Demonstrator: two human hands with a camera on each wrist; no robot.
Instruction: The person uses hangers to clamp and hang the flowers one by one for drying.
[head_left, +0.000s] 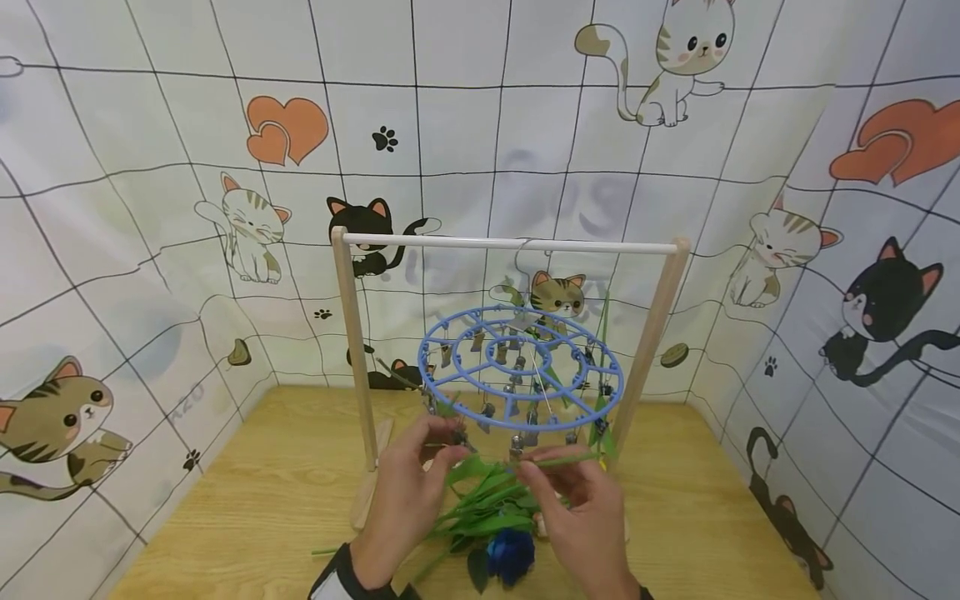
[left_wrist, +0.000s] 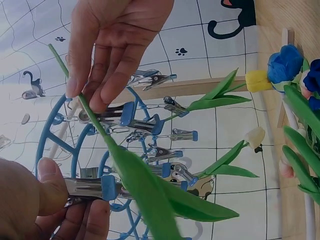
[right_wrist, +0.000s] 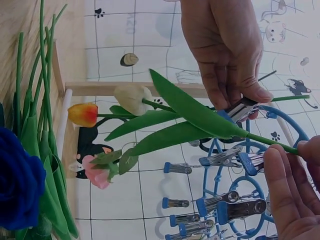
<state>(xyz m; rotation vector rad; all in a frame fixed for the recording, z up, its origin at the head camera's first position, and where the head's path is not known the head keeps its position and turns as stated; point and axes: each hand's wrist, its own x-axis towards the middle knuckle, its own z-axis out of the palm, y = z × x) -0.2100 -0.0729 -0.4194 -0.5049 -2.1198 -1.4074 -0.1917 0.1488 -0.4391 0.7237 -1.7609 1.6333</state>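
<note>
My left hand (head_left: pixel 408 487) pinches a metal clip (left_wrist: pixel 90 187) with blue tips at the left edge of a round blue hanger (head_left: pixel 517 425). Between the thumb and fingers of my right hand (right_wrist: pixel 295 185) is the thin green stem (right_wrist: pixel 272 142) of an artificial tulip with long leaves (right_wrist: pixel 195 115). A white tulip head (right_wrist: pixel 132 100) appears to belong to it. The stem's bare end points toward my left hand, apart from the pinched clip in the left wrist view. A yellow tulip (left_wrist: pixel 257 80) and another white tulip (left_wrist: pixel 255 135) hang from other clips.
The hanger hangs from a white bar (head_left: pixel 480 243) on a wooden stand (head_left: pixel 356 350). Below, green-stemmed flowers with a blue rose (head_left: pixel 512 556) lie on the wooden table (head_left: pixel 697 517). An orange tulip (right_wrist: pixel 82 115) and a pink flower (right_wrist: pixel 97 170) hang at one side.
</note>
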